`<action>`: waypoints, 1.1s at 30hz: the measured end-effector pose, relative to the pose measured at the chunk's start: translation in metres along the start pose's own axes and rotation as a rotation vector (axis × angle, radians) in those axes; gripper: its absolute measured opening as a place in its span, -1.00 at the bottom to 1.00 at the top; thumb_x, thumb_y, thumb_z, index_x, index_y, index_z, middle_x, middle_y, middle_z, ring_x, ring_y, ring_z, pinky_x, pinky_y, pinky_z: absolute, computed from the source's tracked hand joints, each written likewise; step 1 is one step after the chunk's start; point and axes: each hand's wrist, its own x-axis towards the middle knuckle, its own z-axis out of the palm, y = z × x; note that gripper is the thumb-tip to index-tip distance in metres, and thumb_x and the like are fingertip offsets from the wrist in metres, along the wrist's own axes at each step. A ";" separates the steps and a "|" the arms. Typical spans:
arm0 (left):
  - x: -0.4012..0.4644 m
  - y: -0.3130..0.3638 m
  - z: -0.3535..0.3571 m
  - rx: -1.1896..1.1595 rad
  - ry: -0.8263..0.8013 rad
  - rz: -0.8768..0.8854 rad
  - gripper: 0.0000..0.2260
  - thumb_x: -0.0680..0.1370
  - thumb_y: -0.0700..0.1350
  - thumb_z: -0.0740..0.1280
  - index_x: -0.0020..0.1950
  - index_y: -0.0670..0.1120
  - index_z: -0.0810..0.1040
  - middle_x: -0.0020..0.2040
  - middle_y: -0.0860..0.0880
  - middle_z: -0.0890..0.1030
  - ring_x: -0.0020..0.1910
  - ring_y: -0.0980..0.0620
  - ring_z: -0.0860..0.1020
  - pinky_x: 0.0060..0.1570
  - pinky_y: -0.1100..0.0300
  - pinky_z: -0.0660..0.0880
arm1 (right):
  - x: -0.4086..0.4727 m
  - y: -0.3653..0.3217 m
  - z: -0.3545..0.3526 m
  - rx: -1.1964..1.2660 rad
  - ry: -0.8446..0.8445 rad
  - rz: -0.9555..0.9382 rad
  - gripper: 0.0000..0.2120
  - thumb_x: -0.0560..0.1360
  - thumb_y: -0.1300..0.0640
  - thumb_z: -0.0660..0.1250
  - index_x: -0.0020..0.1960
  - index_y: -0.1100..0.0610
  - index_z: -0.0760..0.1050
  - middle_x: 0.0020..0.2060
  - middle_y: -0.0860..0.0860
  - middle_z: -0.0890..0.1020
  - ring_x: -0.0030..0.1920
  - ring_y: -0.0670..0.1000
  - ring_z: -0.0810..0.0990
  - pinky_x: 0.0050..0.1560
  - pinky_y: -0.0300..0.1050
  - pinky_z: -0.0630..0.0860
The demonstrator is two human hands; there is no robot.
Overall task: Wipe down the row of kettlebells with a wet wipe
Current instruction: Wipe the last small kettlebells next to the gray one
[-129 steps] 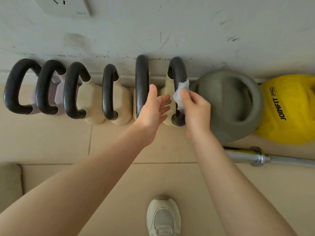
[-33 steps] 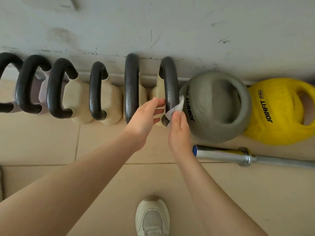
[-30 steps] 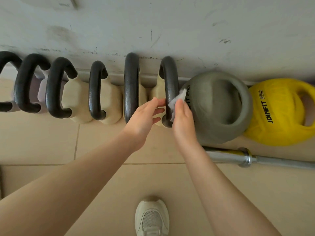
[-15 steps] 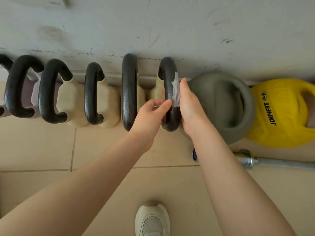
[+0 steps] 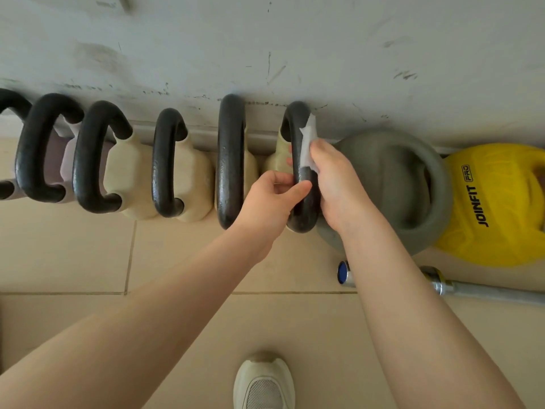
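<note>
From the head camera, your right hand [image 5: 333, 184] has climbed along the black handle [image 5: 303, 172] of the sixth kettlebell in the row: a second ago it was down near the handle's lower bend, and now it is at the middle, pinching the wet wipe [image 5: 308, 143] against the right side of the bar, with the wipe's loose corner sticking up toward the wall [image 5: 295, 39]. Your left hand [image 5: 274, 199] has closed in too; its fingers were slack beside the handle, and now thumb and fingertips pinch the bar from the left, steadying it. That reads as a full stroke up this handle, so this one looks nearly covered. The five handles to its left stand untouched by either hand, and whether they are already clean cannot be told. The grey kettlebell [image 5: 392, 184] and the yellow one [image 5: 495, 202] sit to the right, the grey one just beside your right hand, likely next.
</note>
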 end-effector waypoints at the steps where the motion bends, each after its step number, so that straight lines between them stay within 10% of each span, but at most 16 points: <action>1: 0.000 0.001 0.000 0.011 -0.007 -0.006 -0.82 0.51 -0.04 0.35 0.07 -0.04 0.48 -0.12 0.06 0.57 -0.16 0.16 0.52 -0.24 0.33 0.39 | -0.004 0.005 -0.003 -0.013 -0.031 -0.026 -0.71 0.62 0.00 0.05 0.25 0.00 0.43 0.07 0.04 0.58 0.07 0.00 0.56 0.11 -0.05 0.50; 10: 0.003 0.003 0.002 0.008 0.016 -0.068 -0.73 0.49 -0.01 0.36 0.15 -0.05 0.48 0.02 -0.02 0.60 0.00 0.04 0.57 -0.11 0.24 0.48 | 0.005 0.002 -0.004 -0.151 0.105 -0.165 -0.89 0.62 0.09 0.05 0.12 0.07 0.23 -0.15 -0.09 0.43 -0.15 -0.13 0.46 -0.18 -0.24 0.43; 15: 0.003 0.002 -0.007 -0.028 -0.108 -0.134 -0.68 0.55 -0.01 0.26 0.27 -0.08 0.44 0.18 -0.09 0.57 0.16 -0.06 0.55 0.25 0.01 0.45 | 0.012 0.011 -0.017 -0.635 0.110 -0.469 -0.70 0.62 0.18 0.04 0.34 0.15 0.28 0.48 0.06 0.17 0.46 0.01 0.16 0.36 -0.22 0.19; 23: 0.001 0.004 -0.010 -0.424 -0.138 -0.269 -0.35 0.57 0.26 -0.11 0.45 -0.18 0.27 0.40 -0.20 0.40 0.38 -0.12 0.38 0.38 0.02 0.27 | 0.003 0.018 -0.028 -1.163 -0.049 -0.848 -0.55 0.60 0.27 0.07 0.47 0.23 0.14 0.51 0.09 0.12 0.50 0.05 0.06 0.44 -0.20 -0.05; 29: 0.002 0.009 -0.010 -0.590 -0.080 -0.308 -0.29 0.54 0.33 -0.09 0.53 -0.12 0.07 0.42 -0.25 0.35 0.36 -0.18 0.40 0.20 0.03 0.37 | 0.020 -0.007 -0.025 -1.495 -0.204 -1.100 -0.64 0.49 0.13 0.06 -0.09 0.22 0.62 0.04 0.13 0.64 0.30 0.16 0.45 0.41 0.02 0.18; 33: 0.002 0.000 -0.008 -0.536 0.062 -0.281 -0.29 0.52 0.34 -0.05 0.46 -0.14 0.25 0.27 -0.12 0.50 0.05 -0.04 0.57 0.01 0.08 0.51 | 0.007 0.006 -0.019 -1.678 -0.314 -1.269 -0.66 0.38 0.10 0.11 -0.31 0.19 0.62 -0.40 0.06 0.59 -0.13 0.15 0.57 0.41 0.09 0.24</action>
